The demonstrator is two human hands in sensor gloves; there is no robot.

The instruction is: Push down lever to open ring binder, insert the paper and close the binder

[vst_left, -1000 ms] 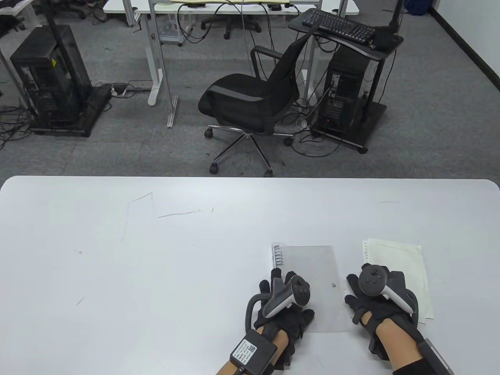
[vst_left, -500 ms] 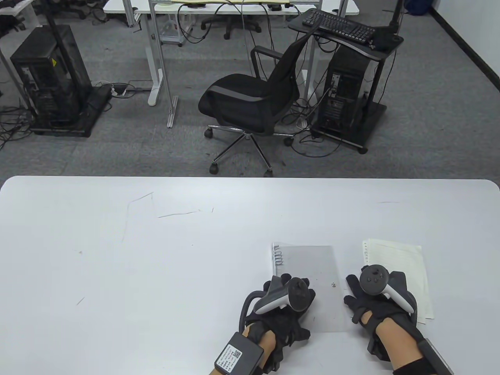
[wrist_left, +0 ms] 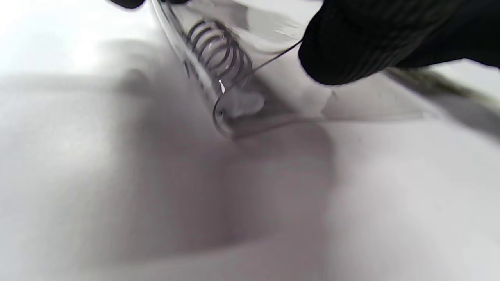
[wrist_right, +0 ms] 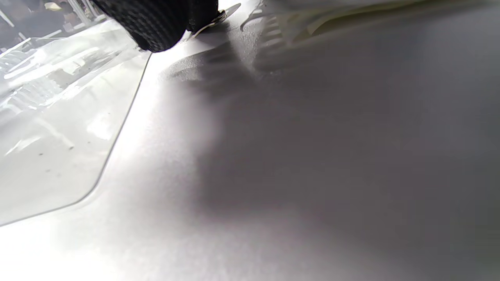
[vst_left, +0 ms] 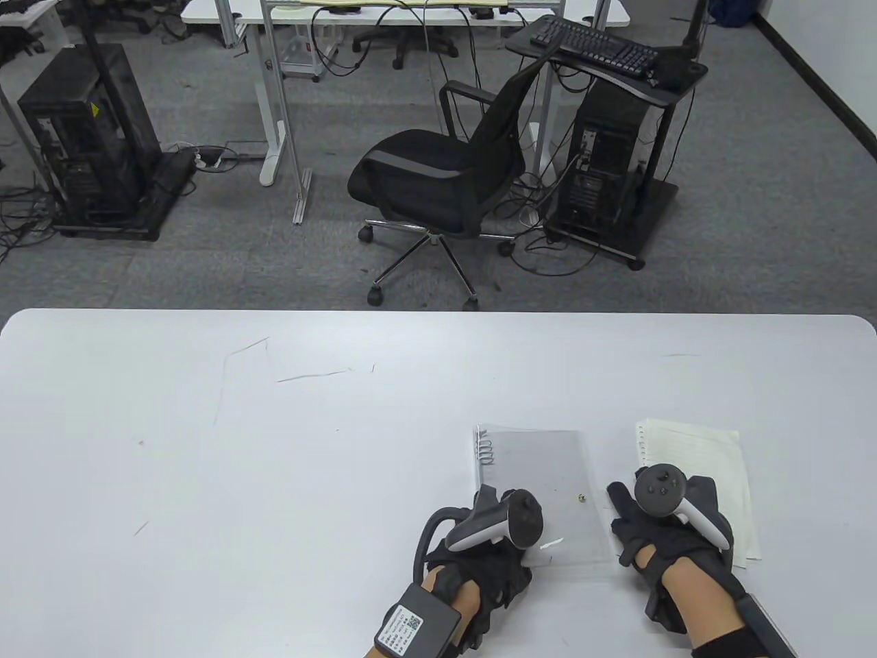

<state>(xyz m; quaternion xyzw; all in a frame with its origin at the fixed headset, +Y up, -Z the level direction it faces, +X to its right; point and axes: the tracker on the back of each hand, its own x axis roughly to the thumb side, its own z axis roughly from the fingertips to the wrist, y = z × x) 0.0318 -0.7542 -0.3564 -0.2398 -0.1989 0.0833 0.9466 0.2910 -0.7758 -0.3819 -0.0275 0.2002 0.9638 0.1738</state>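
A ring binder with a clear plastic cover (vst_left: pixel 548 466) lies at the table's near right, its wire rings (vst_left: pixel 485 449) along the left edge. My left hand (vst_left: pixel 493 541) sits over the binder's near left corner. In the left wrist view a black fingertip (wrist_left: pixel 351 47) holds the cover's edge, which curls up beside the rings (wrist_left: pixel 218 50). The punched sheets of paper (vst_left: pixel 699 459) lie to the right of the binder. My right hand (vst_left: pixel 658 528) rests flat with spread fingers on the paper's near left part, its thumb pointing toward the binder's right edge.
A small metal stud (vst_left: pixel 581 498) sits on the cover near its right edge. The white table (vst_left: pixel 274 445) stretches far to the left. Beyond the far edge stand an office chair (vst_left: pixel 438 178) and computer towers on the carpet.
My left hand has drawn back toward the near edge, and the cover's near corner has come up, with a bright glint on it. The right hand has barely moved.
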